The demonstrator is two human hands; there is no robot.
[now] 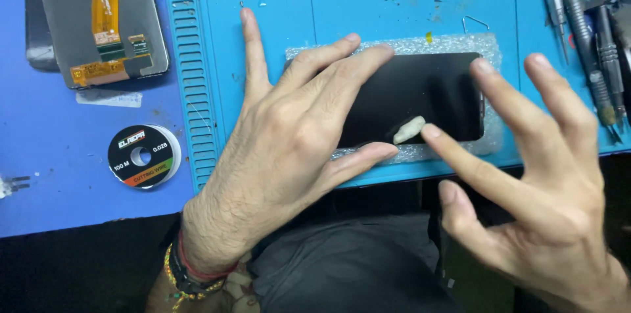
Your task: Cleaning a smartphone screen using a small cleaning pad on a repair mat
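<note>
Currently | black phone (420, 96) pinned flat on foam sheet (460, 44) by spread left hand (282, 149) | right hand (545, 181) open, forefinger touching pale putty lump (409, 130) on the glass | nothing grasped | screen unlifted, wire spool (143, 155) untouched left of that pinning hand

I count two hands, my left hand (279, 149) and my right hand (532, 181). There is one black phone (420, 93), with one small pale lump (409, 130) on it, and one sheet of bubble wrap (453, 44) below. I see one spool of wire (143, 155) and one detached screen panel (98, 17). At the right edge lie some metal tools (591, 30); I cannot count them exactly.
</note>
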